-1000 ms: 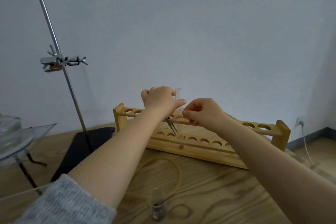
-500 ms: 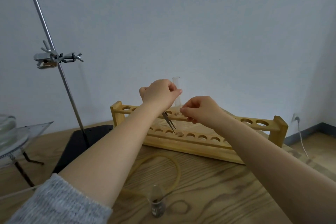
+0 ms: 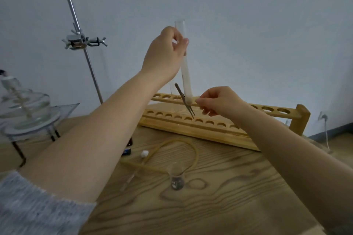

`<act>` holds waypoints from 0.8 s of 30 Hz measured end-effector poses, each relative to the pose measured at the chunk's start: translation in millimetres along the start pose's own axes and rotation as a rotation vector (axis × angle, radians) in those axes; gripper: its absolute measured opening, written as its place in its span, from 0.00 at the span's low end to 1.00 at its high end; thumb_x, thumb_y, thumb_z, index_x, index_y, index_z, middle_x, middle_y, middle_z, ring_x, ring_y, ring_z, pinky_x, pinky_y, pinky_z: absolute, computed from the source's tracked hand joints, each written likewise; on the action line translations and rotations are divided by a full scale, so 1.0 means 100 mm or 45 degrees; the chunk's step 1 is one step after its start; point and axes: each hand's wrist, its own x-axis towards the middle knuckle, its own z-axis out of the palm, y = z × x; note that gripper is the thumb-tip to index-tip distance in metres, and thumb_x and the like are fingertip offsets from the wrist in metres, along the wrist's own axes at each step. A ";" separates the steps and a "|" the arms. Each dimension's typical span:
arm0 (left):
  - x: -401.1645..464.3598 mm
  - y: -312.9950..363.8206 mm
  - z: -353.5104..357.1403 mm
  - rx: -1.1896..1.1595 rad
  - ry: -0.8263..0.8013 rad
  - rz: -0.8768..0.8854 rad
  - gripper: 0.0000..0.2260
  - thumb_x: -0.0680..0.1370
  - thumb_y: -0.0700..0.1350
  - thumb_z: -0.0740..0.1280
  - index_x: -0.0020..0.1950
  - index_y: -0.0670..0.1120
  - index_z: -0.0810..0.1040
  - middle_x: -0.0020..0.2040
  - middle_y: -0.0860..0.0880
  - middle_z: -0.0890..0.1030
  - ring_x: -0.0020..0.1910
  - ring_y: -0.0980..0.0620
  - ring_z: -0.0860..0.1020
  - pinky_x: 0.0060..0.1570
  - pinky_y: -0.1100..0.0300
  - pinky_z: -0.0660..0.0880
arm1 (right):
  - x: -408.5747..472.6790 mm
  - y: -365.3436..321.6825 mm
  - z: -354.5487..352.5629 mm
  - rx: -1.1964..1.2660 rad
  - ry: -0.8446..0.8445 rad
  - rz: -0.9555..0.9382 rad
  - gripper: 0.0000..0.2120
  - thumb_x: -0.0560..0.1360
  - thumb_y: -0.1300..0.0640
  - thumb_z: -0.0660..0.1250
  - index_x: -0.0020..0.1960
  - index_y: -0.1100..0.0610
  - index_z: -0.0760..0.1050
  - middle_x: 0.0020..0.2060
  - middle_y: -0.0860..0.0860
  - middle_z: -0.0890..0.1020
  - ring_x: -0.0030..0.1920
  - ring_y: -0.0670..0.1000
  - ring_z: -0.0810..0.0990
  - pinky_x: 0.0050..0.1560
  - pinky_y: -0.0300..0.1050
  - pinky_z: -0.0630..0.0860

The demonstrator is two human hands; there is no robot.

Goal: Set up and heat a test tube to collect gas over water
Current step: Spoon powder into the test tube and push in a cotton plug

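Left hand (image 3: 164,57) pinches the test tube (image 3: 185,63) near its mouth, tube nearly upright above the wooden rack (image 3: 225,129), bottom end just beside the right hand (image 3: 219,101), fingers curled, contents unclear.

Clear glass test tube (image 3: 185,66), near upright, mouth up, lifted above wooden rack (image 3: 219,129); bottom end at top rail.

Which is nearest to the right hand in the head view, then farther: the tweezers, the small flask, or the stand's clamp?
From the right hand:
1. Tweezers, just to its left.
2. Small flask, lower down on the table.
3. Clamp, far left on the stand.
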 end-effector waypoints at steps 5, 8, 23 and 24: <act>-0.38 -0.04 -0.30 -0.097 -0.115 -0.165 0.08 0.81 0.50 0.58 0.55 0.48 0.71 0.46 0.50 0.80 0.40 0.56 0.83 0.51 0.55 0.79 | -0.21 0.02 0.14 -0.042 -0.156 -0.005 0.10 0.75 0.54 0.70 0.49 0.61 0.80 0.37 0.51 0.83 0.34 0.43 0.80 0.32 0.32 0.76; -0.66 -0.10 -0.43 -0.135 -0.218 -0.280 0.08 0.81 0.51 0.59 0.57 0.49 0.71 0.46 0.48 0.80 0.40 0.54 0.83 0.48 0.53 0.80 | -0.34 0.04 0.23 -0.098 -0.276 -0.016 0.11 0.74 0.52 0.70 0.48 0.59 0.81 0.40 0.53 0.84 0.38 0.47 0.81 0.38 0.38 0.79; -1.53 -0.42 -0.47 -0.063 -0.436 -0.381 0.12 0.81 0.50 0.58 0.63 0.55 0.72 0.48 0.52 0.78 0.47 0.54 0.80 0.50 0.59 0.77 | -0.85 0.39 0.48 -0.367 -0.418 -0.004 0.18 0.69 0.56 0.75 0.58 0.55 0.77 0.44 0.49 0.83 0.44 0.50 0.83 0.51 0.45 0.81; -1.56 -0.44 -0.45 -0.030 -0.458 -0.369 0.13 0.81 0.50 0.57 0.65 0.55 0.72 0.48 0.54 0.77 0.46 0.56 0.79 0.49 0.61 0.76 | -0.87 0.41 0.55 -0.382 -0.387 -0.002 0.23 0.66 0.54 0.77 0.59 0.54 0.76 0.45 0.48 0.82 0.45 0.49 0.82 0.51 0.46 0.80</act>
